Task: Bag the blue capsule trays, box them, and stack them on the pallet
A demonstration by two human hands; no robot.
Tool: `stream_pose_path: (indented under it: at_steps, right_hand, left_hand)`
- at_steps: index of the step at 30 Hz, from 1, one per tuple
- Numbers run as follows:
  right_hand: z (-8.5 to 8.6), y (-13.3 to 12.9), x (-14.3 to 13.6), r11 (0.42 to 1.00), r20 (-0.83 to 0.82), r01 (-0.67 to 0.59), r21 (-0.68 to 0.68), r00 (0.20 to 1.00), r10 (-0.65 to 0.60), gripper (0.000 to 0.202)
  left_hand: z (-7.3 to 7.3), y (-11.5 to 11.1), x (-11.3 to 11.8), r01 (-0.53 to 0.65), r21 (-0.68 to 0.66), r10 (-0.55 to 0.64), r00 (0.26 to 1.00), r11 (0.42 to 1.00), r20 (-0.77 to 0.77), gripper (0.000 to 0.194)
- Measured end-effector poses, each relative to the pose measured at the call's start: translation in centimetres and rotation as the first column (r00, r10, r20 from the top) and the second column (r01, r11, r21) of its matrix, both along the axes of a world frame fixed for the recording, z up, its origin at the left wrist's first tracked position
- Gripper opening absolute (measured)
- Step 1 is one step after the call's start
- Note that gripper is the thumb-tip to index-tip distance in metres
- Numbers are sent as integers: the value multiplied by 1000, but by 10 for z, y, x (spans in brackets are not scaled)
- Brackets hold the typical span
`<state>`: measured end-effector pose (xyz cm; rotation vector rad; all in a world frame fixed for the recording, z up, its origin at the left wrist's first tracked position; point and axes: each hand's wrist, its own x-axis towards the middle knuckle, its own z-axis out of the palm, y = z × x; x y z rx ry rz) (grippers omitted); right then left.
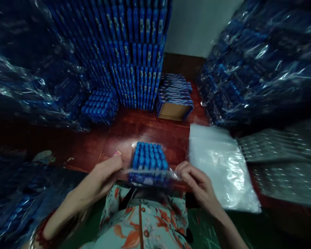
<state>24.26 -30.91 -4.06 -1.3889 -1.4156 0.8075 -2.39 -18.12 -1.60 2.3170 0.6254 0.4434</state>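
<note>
A box of blue round-capped tubes [150, 157] sits in front of me at the table's near edge, inside a clear plastic bag [172, 173]. The bag's near edge is pulled into a taut band across the front of the box. On one side my left hand [107, 173] is closed at the end of this band, somewhat blurred. At the opposite end my right hand [194, 178] pinches the bag between thumb and fingers. Both hands are beside the box, not on the tubes.
A pile of clear flat bags [220, 166] lies right of my right hand, with clear molded trays [282, 166] beyond. Flattened cartons [175, 97] stand at the back. Tall stacks of blue packs [140, 65] and plastic-wrapped bundles [269, 58] flank the reddish table [134, 124].
</note>
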Motion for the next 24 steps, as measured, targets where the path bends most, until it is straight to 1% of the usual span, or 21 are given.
stream_pose_path:
  at_steps: [1,2,3,4,5,7,9,10,12,13,15,17,18,20,21,22,23,24]
  right_hand:
    - [10,11,3,992,10,76,104,997,-78,23]
    - [18,22,5,968,25,147,202,987,-156,21]
    - [23,35,7,937,28,208,280,974,-225,19]
    - [25,48,9,910,0,254,329,963,-269,18]
    - [25,62,11,891,-65,292,348,956,-287,16]
    - [20,88,13,878,-275,346,331,925,-261,16]
    - [14,110,14,876,-463,380,298,860,-215,16]
    - [11,118,14,871,-518,399,287,830,-209,18]
    - [9,129,12,865,-567,425,268,795,-214,23]
    - [9,132,11,865,-579,433,255,785,-222,25]
    - [10,137,11,861,-598,454,231,764,-242,29]
    - [11,142,12,845,-616,493,210,737,-276,31]
    - [11,144,14,834,-619,514,199,726,-300,31]
    - [11,150,19,815,-586,549,183,727,-358,30]
    - [11,152,21,793,-543,576,198,738,-400,28]
    - [12,154,22,750,-479,614,247,750,-457,26]
    - [13,155,22,681,-386,651,336,754,-531,25]
    - [16,156,20,597,-264,655,464,745,-613,27]
  left_hand:
    - [14,9,5,-42,80,39,999,996,35,17]
    - [26,18,12,-88,147,77,994,985,75,15]
    - [35,28,19,-135,189,114,987,973,115,13]
    - [40,39,27,-184,203,154,976,962,156,11]
    - [42,49,35,-237,193,197,959,952,204,11]
    - [37,70,50,-336,109,291,908,935,302,12]
    - [23,87,62,-404,-48,391,838,913,380,16]
    - [14,93,66,-407,-151,432,807,901,403,20]
    - [-4,101,72,-349,-366,491,752,863,440,28]
    - [-12,103,75,-307,-461,522,714,832,467,29]
    - [-22,104,79,-236,-583,585,614,777,530,27]
    - [-24,103,83,-198,-618,613,530,761,585,25]
    - [-23,103,85,-180,-618,609,514,765,604,25]
    - [-20,104,89,-129,-613,583,509,779,634,25]
    - [-18,105,92,-98,-618,576,498,780,648,26]
    - [-17,105,94,-67,-627,576,480,776,661,25]
    - [-16,106,97,-41,-637,580,460,770,672,25]
    - [-15,106,100,-22,-643,585,442,765,680,25]
